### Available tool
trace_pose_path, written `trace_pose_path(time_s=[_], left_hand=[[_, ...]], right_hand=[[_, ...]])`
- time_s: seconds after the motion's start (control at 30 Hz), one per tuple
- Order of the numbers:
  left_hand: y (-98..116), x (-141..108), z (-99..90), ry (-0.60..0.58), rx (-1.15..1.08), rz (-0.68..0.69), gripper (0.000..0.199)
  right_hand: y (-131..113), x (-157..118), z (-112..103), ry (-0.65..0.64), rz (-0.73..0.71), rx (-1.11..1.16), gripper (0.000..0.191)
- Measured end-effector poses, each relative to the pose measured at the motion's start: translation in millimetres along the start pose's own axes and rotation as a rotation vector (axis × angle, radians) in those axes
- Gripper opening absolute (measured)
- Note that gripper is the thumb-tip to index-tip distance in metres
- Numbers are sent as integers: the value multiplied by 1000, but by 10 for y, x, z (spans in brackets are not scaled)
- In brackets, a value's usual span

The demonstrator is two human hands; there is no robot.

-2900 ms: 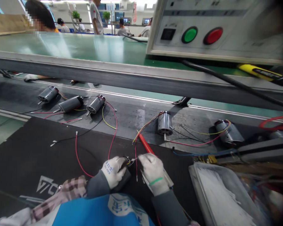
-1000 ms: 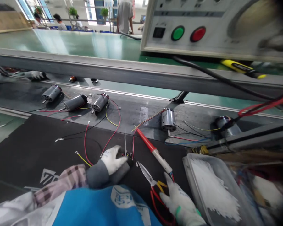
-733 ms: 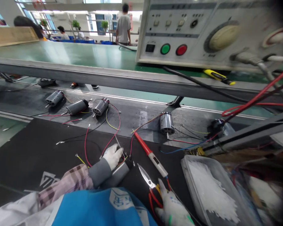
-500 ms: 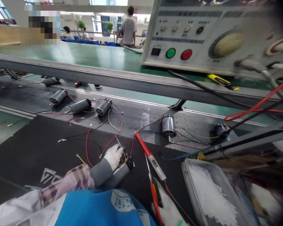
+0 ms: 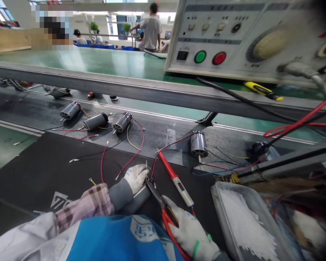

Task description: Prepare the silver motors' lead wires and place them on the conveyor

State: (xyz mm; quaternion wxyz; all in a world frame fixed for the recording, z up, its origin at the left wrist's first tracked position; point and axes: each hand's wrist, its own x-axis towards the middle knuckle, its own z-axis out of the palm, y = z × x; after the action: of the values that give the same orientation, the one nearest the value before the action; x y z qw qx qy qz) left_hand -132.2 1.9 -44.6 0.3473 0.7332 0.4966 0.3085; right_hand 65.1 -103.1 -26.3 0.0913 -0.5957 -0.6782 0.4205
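Note:
My gloved left hand (image 5: 136,177) is closed at the wire end of a grey motor (image 5: 141,194), with a thin pale strip standing up from its fingertips. Part of that motor is hidden under the hand and sleeve. My gloved right hand (image 5: 188,228) grips long-nosed pliers (image 5: 167,219) with red handles, and their jaws reach the wires beside my left fingertips. Just right of the pliers lies a red and white test probe (image 5: 176,178) on the black mat (image 5: 84,170).
Several motors with loose wires, one of them a silver motor (image 5: 199,144), lie on the grey belt (image 5: 163,136). A clear box (image 5: 218,210) of white strips stands at the right. A test instrument (image 5: 233,40) sits on the green shelf (image 5: 111,63). People are in the background.
My right hand has moved up and left, bringing the pliers' jaws to my left fingertips. The strip there now stands more upright. The view has shifted slightly.

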Motion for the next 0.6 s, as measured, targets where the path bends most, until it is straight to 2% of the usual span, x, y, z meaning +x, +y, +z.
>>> trace_pose_path(time_s=[0.1, 0.17, 0.2, 0.23, 0.3, 0.33, 0.37, 0.43, 0.5, 0.57, 0.6], left_hand=[[-29, -1, -129, 14, 86, 72, 33], [-127, -81, -401, -19, 217, 81, 36], [-197, -152, -585, -71, 320, 60, 37], [-273, -239, -780, -171, 447, 33, 36], [-405, -425, -1121, -391, 719, -147, 26], [-445, -500, -1226, -429, 813, -198, 26], [-463, -549, -1268, -419, 858, -219, 35], [-446, -565, -1167, -371, 796, -135, 65], [-416, -521, -902, -399, 645, 19, 89], [-446, -519, -620, -512, 579, 91, 102], [-497, -558, -507, -562, 590, 69, 103]], right_hand=[[8, -1, -1, 4, 13, -37, 57], [103, -25, 18, 16, 79, -89, 57], [176, -49, 26, 24, 127, -121, 57], [260, -81, 30, 34, 174, -150, 57], [419, -152, 24, 24, 260, -213, 57], [475, -180, 17, 13, 297, -260, 57], [503, -194, 11, 11, 327, -319, 56], [463, -154, 23, 42, 359, -443, 50], [317, -9, 105, 81, 293, -455, 40], [145, 212, 285, 9, 171, -278, 32], [80, 332, 408, -63, 116, -161, 33]])
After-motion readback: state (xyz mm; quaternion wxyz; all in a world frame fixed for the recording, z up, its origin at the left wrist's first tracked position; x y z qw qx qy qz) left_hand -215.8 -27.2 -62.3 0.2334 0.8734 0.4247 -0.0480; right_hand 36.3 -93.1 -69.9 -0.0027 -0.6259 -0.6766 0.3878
